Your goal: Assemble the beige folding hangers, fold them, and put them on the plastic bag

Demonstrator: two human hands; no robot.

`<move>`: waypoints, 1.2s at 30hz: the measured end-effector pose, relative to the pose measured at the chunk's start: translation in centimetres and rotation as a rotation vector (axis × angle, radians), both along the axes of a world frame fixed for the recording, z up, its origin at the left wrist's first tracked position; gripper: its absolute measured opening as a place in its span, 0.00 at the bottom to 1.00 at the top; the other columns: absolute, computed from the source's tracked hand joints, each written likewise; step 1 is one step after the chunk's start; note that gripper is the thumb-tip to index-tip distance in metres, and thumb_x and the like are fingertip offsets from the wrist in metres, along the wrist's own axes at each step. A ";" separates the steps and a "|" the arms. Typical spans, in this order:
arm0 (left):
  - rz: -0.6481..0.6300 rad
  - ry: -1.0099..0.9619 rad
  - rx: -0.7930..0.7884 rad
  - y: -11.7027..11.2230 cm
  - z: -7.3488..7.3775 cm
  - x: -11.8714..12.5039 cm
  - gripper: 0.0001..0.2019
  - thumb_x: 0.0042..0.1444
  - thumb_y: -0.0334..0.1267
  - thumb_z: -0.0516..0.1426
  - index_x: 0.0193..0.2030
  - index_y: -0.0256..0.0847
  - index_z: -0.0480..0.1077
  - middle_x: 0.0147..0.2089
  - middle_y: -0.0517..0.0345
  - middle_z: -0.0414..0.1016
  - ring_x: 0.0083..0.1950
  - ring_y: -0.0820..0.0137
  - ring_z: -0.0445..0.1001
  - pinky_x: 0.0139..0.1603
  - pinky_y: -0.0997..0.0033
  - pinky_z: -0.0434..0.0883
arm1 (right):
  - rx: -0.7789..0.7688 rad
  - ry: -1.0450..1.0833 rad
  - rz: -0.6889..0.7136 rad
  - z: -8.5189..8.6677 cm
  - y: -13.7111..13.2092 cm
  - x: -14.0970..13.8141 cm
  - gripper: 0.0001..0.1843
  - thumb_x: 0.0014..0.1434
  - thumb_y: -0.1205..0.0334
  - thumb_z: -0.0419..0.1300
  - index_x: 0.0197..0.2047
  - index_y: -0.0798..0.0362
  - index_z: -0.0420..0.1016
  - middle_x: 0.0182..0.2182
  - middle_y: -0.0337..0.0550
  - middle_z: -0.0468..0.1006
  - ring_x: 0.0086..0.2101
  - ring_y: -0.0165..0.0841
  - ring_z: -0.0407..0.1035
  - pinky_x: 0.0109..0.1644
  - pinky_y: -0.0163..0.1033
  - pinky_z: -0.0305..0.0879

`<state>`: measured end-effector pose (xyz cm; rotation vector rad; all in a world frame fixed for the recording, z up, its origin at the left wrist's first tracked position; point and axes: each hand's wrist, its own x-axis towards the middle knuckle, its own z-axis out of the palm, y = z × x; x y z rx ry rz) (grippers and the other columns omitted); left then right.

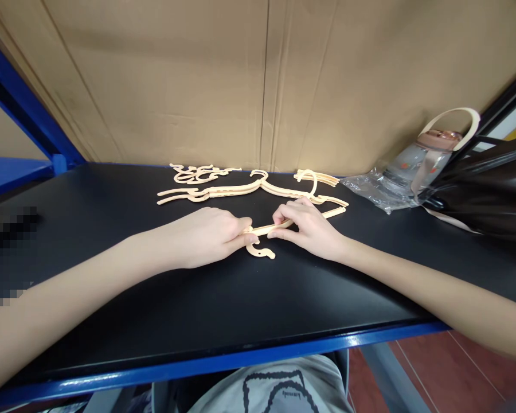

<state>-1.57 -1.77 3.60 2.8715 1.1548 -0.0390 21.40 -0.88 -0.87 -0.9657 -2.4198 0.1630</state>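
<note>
My left hand (pixel 212 235) and my right hand (pixel 307 226) both pinch a thin cream plastic hanger piece (pixel 269 229) lying on the black table (pixel 223 298). The left fingers close on its near end, where a small hook (pixel 260 251) curls out below. The right fingers close on the bar a little farther right. Behind the hands lie more cream hanger parts: a long curved hanger (pixel 223 191), a small curly piece (pixel 200 172) and a looped piece (pixel 313 178).
Cardboard sheets (pixel 241 80) wall off the back of the table. At the right stand a clear water bottle with a cream strap (pixel 430 152), crumpled clear plastic (pixel 370 186) and a dark bag (pixel 485 189). A blue frame (pixel 21 109) rises at the left.
</note>
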 end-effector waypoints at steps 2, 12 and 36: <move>-0.003 0.008 0.009 0.0 0.1 0.0 0.20 0.68 0.48 0.40 0.27 0.43 0.58 0.19 0.63 0.61 0.20 0.69 0.63 0.24 0.70 0.54 | 0.016 0.009 -0.007 0.0 0.0 0.0 0.15 0.65 0.51 0.55 0.32 0.51 0.63 0.28 0.36 0.70 0.32 0.31 0.63 0.46 0.39 0.51; -0.010 0.052 -0.008 0.1 0.0 0.2 0.20 0.68 0.49 0.40 0.28 0.42 0.58 0.19 0.63 0.62 0.19 0.70 0.63 0.23 0.71 0.55 | 0.007 -0.014 -0.026 -0.1 -0.1 0.0 0.15 0.67 0.51 0.52 0.32 0.51 0.61 0.28 0.37 0.71 0.32 0.32 0.63 0.46 0.40 0.51; -0.019 0.217 0.326 0.1 -0.9 0.6 0.16 0.68 0.43 0.42 0.36 0.38 0.64 0.23 0.54 0.74 0.20 0.65 0.71 0.20 0.69 0.51 | -0.016 0.060 -0.034 0.0 0.1 -0.5 0.13 0.61 0.53 0.60 0.31 0.52 0.64 0.28 0.35 0.73 0.32 0.31 0.67 0.45 0.40 0.55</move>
